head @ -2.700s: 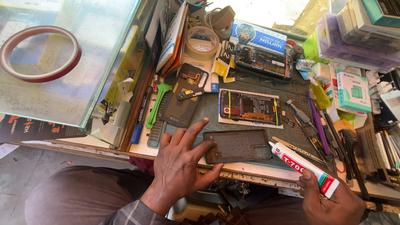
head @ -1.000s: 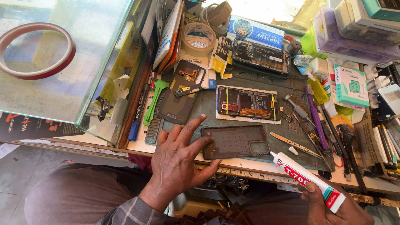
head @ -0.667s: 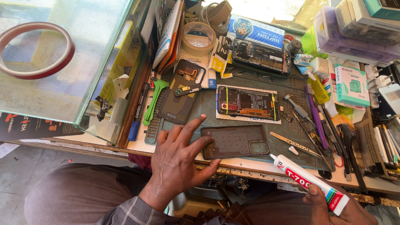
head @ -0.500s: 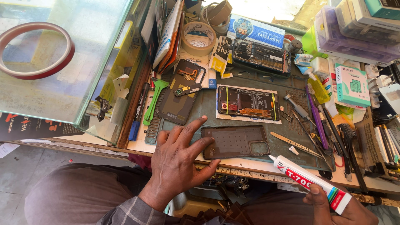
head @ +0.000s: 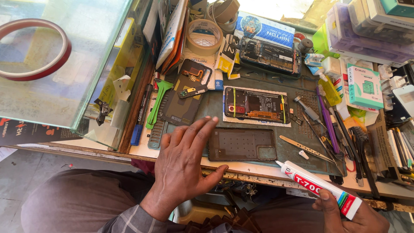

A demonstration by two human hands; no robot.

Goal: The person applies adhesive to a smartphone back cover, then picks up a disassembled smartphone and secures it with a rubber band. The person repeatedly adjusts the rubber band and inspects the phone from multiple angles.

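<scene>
Open left hand (head: 183,166) flat beside the dark phone back cover (head: 242,145), right hand (head: 360,215) grasping glue tube (head: 318,188).

Left hand (head: 185,166): flat, palm down, fingers spread and pointing up and right, thumb out to the right (plaid cuff at the wrist).
Right hand (head: 355,213): low at the frame's edge, fingers curled in a grip, thumb on top.

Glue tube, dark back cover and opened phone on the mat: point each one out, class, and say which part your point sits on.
Glue tube (head: 317,187), head view, middle of its white body.
Dark back cover (head: 241,144), head view, flat inner face.
Opened phone (head: 256,105), head view, centre of its exposed inside.
</scene>
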